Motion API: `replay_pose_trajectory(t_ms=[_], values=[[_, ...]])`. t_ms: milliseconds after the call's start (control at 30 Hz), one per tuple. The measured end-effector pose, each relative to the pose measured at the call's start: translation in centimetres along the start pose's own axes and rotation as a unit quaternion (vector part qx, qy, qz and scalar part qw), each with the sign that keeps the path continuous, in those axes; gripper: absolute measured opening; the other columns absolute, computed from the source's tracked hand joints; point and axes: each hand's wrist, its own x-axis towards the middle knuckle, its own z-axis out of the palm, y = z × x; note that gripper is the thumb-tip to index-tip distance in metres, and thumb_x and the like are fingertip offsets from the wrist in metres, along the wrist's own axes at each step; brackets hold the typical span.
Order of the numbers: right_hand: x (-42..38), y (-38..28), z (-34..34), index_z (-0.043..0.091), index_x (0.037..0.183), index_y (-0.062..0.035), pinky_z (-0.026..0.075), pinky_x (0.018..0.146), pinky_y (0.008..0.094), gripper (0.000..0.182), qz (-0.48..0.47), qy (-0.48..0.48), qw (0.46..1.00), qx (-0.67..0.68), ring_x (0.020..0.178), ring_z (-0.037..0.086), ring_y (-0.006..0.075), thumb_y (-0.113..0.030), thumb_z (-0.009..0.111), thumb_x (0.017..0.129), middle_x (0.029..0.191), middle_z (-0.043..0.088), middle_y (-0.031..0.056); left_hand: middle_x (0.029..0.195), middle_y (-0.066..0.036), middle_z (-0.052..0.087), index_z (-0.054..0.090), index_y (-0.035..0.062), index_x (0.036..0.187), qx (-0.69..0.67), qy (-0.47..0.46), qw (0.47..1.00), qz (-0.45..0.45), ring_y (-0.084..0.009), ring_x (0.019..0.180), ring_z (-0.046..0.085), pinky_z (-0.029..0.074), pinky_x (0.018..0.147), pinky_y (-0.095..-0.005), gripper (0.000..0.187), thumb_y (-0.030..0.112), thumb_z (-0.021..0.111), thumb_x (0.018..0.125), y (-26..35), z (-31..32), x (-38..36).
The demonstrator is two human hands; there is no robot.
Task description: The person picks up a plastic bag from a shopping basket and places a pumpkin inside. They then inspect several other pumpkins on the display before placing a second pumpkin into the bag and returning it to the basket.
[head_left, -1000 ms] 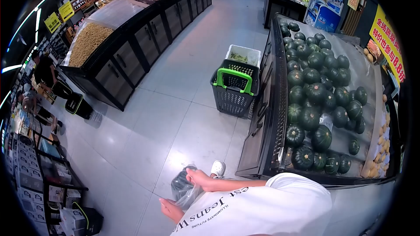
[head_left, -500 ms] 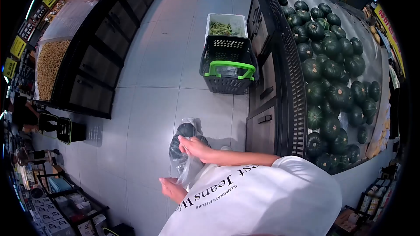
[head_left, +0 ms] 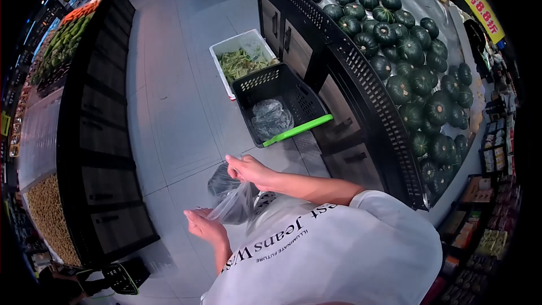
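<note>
Pinching the clear plastic bag (head_left: pixel 232 203) between right hand (head_left: pixel 245 170) and left hand (head_left: pixel 202 225) (dark squash (head_left: pixel 221 182) inside), thin film could tear under the weight.

The view is bright and evenly lit from above, as by shop ceiling lamps. The pale floor tiles (head_left: pixel 169 96) give back a soft sheen, and the metal bed under the dark squashes (head_left: pixel 406 51) shows a mild glare. Shadows are short and faint; a soft one lies beside the black basket (head_left: pixel 279 104). The lens bends everything strongly: straight shelf fronts curve, and a black ring closes the corners. The centre is fairly sharp, with the print on the white shirt (head_left: pixel 339 260) readable. Towards the rim, detail smears and darkens, and the clear plastic bag (head_left: pixel 234 200) looks hazy.
</note>
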Motion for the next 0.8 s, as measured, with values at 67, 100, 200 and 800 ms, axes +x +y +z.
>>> replay_pose_trajectory(t_ms=[67, 100, 200, 800], values=[[0.9, -1.5, -0.8, 0.052, 0.061, -0.0075, 0.027, 0.052, 0.0247, 0.05, -0.01, 0.036, 0.999, 0.028, 0.055, 0.032, 0.0075, -0.042, 0.04, 0.095, 0.057, 0.038, -0.0035, 0.052, 0.001, 0.033, 0.03, 0.0098, 0.059, -0.01, -0.047, 0.998, 0.029, -0.0101, 0.047, 0.031, 0.031, 0.045, -0.026, 0.05, 0.038, 0.035, 0.099, 0.8, 2.2, 3.2], [1.2, -2.4, -1.2, 0.052, 0.061, -0.0075, 0.027, 0.052, 0.0247, 0.05, -0.018, 0.056, 0.998, 0.035, 0.055, 0.032, 0.0074, -0.042, 0.04, 0.095, 0.056, 0.038, -0.0036, 0.053, 0.001, 0.033, 0.03, 0.0099, 0.059, -0.033, -0.068, 0.997, 0.019, -0.0102, 0.048, 0.031, 0.031, 0.045, -0.0259, 0.049, 0.038, 0.035, 0.099, 1.3, 3.5, 4.5], [2.3, -5.4, -2.7, 0.053, 0.062, -0.0068, 0.028, 0.051, 0.0246, 0.05, -0.042, 0.088, 0.994, 0.057, 0.052, 0.032, 0.0075, -0.041, 0.039, 0.096, 0.054, 0.037, -0.0038, 0.054, 0.001, 0.034, 0.029, 0.0102, 0.06, -0.09, -0.106, 0.99, 0.0, -0.0101, 0.048, 0.032, 0.031, 0.045, -0.0259, 0.048, 0.038, 0.035, 0.099, 2.6, 7.6, 7.8], [13.3, -3.4, -28.2, 0.061, 0.063, -0.0038, 0.031, 0.046, 0.029, 0.056, -0.002, 0.215, 0.971, -0.104, 0.046, 0.038, 0.0094, -0.045, 0.039, 0.095, 0.049, 0.042, -0.0017, 0.049, -0.003, 0.038, 0.041, 0.0001, 0.058, 0.25, -0.35, 0.903, 0.016, -0.0104, 0.048, 0.034, 0.031, 0.045, -0.0324, 0.051, 0.032, 0.039, 0.099, -13.9, 30.7, 10.1]])
